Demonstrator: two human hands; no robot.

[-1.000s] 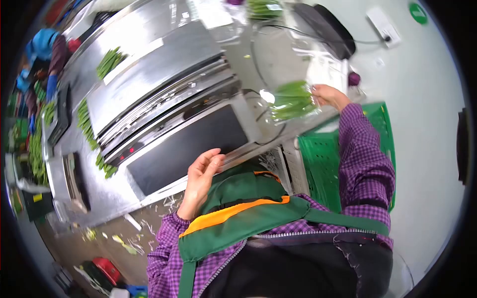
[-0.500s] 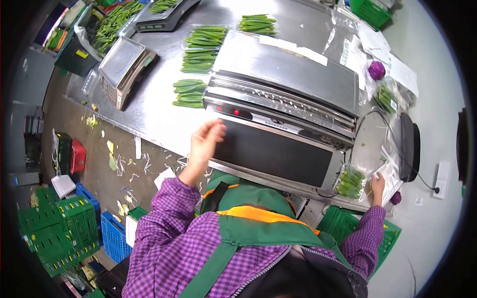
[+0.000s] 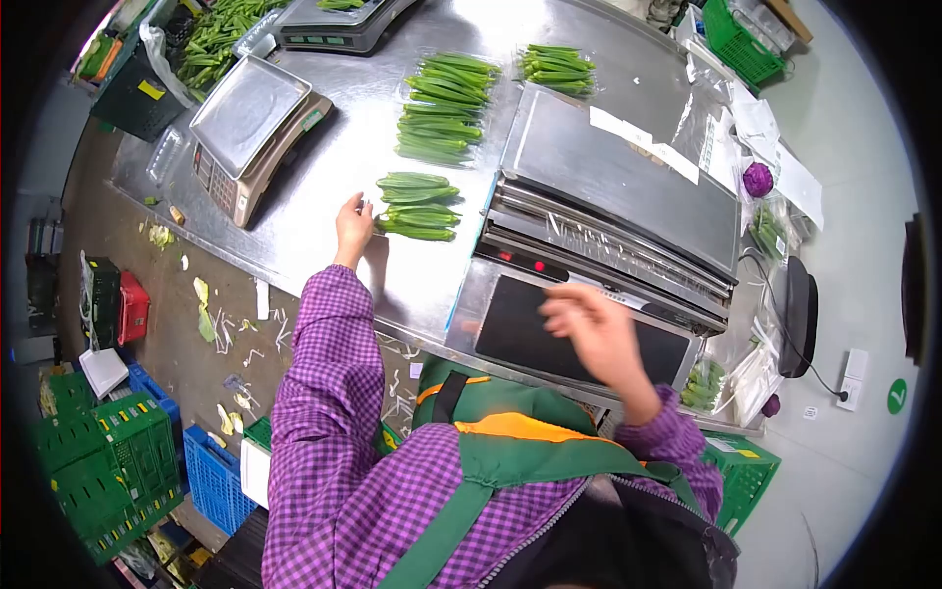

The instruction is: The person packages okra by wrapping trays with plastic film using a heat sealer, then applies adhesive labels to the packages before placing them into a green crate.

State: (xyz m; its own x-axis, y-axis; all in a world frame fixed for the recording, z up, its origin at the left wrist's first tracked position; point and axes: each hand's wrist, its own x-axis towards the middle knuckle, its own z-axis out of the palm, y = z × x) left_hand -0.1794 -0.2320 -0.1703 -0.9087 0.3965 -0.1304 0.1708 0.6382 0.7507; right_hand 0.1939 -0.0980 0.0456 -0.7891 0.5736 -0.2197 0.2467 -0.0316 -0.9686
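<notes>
Reaching out over the table (image 3: 324,285), the left hand (image 3: 353,228) was half open, fingers a bit curled, right beside the near okra (image 3: 417,187). Couldn't tell if the fingertips actually touched it. The right hand (image 3: 601,339) was kinda blurry, open with fingers loosely spread, hovering over the black pad (image 3: 515,319) on the front of the wrapper (image 3: 623,177). That near okra lay on the metal between the left hand and the wrapper, with more okra packs (image 3: 446,108) just past it. Scale (image 3: 250,118) sat off to the left, and a bagged green bunch (image 3: 704,383) was by the wrapper's right end.
</notes>
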